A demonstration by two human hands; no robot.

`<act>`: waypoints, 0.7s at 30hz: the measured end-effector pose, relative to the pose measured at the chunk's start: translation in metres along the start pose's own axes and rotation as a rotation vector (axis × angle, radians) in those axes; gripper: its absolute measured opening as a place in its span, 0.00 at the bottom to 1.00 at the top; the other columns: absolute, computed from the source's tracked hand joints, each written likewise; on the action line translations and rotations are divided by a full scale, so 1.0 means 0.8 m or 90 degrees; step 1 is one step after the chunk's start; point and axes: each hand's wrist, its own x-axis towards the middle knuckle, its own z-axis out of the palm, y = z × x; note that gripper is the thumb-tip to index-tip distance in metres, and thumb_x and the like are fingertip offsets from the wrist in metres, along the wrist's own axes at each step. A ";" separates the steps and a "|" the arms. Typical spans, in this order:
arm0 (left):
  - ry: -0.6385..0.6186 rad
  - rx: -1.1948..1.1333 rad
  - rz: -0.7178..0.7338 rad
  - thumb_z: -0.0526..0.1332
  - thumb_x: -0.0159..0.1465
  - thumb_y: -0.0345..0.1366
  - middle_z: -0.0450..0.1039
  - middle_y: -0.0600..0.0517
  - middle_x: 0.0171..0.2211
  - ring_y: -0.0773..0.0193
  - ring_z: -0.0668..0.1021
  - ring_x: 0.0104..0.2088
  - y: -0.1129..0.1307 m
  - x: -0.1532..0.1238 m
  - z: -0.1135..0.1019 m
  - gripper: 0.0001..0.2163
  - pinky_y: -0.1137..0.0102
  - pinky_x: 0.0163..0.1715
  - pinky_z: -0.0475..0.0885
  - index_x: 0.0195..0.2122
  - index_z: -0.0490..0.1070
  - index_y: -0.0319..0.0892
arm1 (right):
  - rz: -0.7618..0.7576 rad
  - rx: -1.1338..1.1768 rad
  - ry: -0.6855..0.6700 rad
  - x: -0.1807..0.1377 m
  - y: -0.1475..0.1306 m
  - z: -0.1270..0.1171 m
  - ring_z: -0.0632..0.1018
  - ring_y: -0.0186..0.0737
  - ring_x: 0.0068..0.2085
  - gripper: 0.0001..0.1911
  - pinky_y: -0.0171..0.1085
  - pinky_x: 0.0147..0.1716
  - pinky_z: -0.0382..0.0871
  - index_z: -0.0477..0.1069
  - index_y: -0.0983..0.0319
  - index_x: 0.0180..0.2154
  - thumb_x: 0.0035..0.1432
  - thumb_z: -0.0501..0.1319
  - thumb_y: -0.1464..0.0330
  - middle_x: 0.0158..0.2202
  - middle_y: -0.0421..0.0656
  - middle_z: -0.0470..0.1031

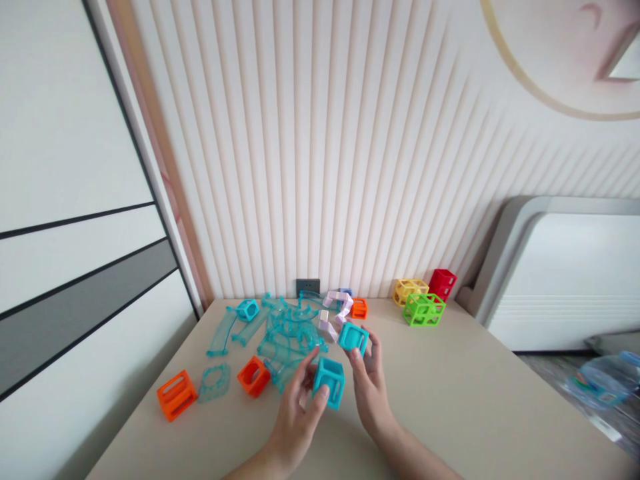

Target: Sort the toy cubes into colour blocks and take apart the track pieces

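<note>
My left hand [299, 407] is closed round a blue cube block [329, 382] with slots cut in its faces. In my right hand [370, 380] is a second blue cube block [353, 338], pinched between thumb and fingers. The two cubes are held close to each other but apart, above the table [430, 400]. Beyond my left hand lies a pile of clear teal track pieces [287, 330]. Pale purple angular pieces [342, 304] sit just behind my right hand's cube.
Orange cubes [177, 395] [253, 377] and a clear teal plate [215, 383] lie at the left. Another blue cube [247, 310] is at the back left. Green [424, 309], yellow [407, 291] and red [443, 285] frame blocks stand at the back right. A ribbed wall [320, 167] bounds the table.
</note>
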 end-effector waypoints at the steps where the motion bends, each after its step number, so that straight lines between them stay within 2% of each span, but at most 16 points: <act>1: -0.008 -0.008 -0.003 0.63 0.65 0.50 0.78 0.44 0.47 0.54 0.80 0.48 0.000 -0.003 0.000 0.29 0.63 0.50 0.75 0.65 0.62 0.46 | 0.012 0.010 -0.021 -0.005 -0.003 0.001 0.76 0.47 0.56 0.23 0.49 0.54 0.73 0.54 0.49 0.59 0.68 0.55 0.51 0.59 0.47 0.72; 4: -0.004 -0.046 -0.020 0.63 0.65 0.50 0.79 0.44 0.46 0.54 0.81 0.44 0.003 -0.007 0.001 0.29 0.63 0.48 0.76 0.65 0.64 0.45 | 0.058 0.078 -0.093 -0.018 -0.011 0.005 0.79 0.45 0.50 0.22 0.46 0.50 0.75 0.55 0.48 0.58 0.67 0.58 0.54 0.53 0.42 0.76; 7: 0.004 -0.087 -0.024 0.65 0.64 0.49 0.78 0.42 0.50 0.51 0.81 0.47 0.008 -0.006 0.004 0.28 0.62 0.48 0.76 0.63 0.66 0.45 | 0.073 0.123 -0.135 -0.025 -0.017 0.006 0.79 0.43 0.48 0.20 0.44 0.51 0.74 0.58 0.48 0.56 0.67 0.60 0.57 0.50 0.41 0.77; 11: 0.052 -0.115 -0.017 0.67 0.62 0.47 0.78 0.43 0.51 0.48 0.80 0.51 0.013 -0.002 0.005 0.26 0.62 0.49 0.76 0.60 0.70 0.46 | 0.045 0.121 -0.196 -0.027 -0.014 0.004 0.77 0.46 0.54 0.22 0.46 0.54 0.73 0.56 0.46 0.60 0.69 0.58 0.57 0.57 0.43 0.73; 16: 0.128 -0.118 -0.012 0.69 0.59 0.48 0.79 0.43 0.50 0.48 0.81 0.51 0.015 0.004 0.001 0.27 0.62 0.51 0.76 0.58 0.71 0.46 | 0.016 0.071 -0.228 -0.027 -0.008 0.009 0.68 0.50 0.65 0.34 0.53 0.62 0.64 0.46 0.45 0.68 0.68 0.58 0.56 0.69 0.46 0.59; 19: 0.101 -0.099 -0.020 0.67 0.61 0.50 0.78 0.42 0.53 0.48 0.79 0.54 0.013 0.005 -0.002 0.28 0.62 0.52 0.75 0.60 0.68 0.45 | 0.002 0.050 -0.210 -0.023 -0.007 0.011 0.68 0.51 0.65 0.36 0.55 0.62 0.63 0.44 0.46 0.70 0.68 0.58 0.55 0.70 0.48 0.58; 21: 0.059 -0.080 -0.021 0.64 0.64 0.52 0.76 0.40 0.56 0.46 0.78 0.55 0.009 0.003 -0.005 0.29 0.62 0.48 0.77 0.62 0.66 0.44 | -0.002 0.041 -0.210 -0.021 -0.007 0.009 0.69 0.51 0.64 0.35 0.56 0.61 0.65 0.45 0.47 0.70 0.68 0.57 0.54 0.69 0.49 0.60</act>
